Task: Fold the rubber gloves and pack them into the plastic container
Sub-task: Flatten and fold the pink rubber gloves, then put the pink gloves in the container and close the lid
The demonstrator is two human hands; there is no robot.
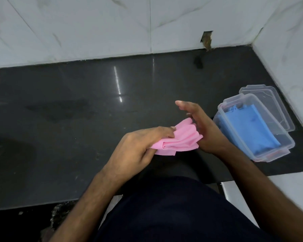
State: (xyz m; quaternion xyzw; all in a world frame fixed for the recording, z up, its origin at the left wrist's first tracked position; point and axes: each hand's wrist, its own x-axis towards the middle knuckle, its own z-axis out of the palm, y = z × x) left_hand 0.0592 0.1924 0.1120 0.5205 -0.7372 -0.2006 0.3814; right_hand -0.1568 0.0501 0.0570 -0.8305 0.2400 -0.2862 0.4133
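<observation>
A folded pink rubber glove [179,140] is held just above the dark countertop in the middle of the view. My left hand [140,147] grips its left end, fingers on top and thumb underneath. My right hand [199,124] stands on edge against the glove's right end with its fingers straight and spread. To the right sits a clear plastic container [285,147], lid off, with a folded blue glove [248,130] lying inside it.
The container's clear lid [276,109] lies under or behind it, toward the right wall. The black polished countertop [77,119] meets white marble wall tiles at the back and right. A chipped hole [206,40] shows in the back tiles.
</observation>
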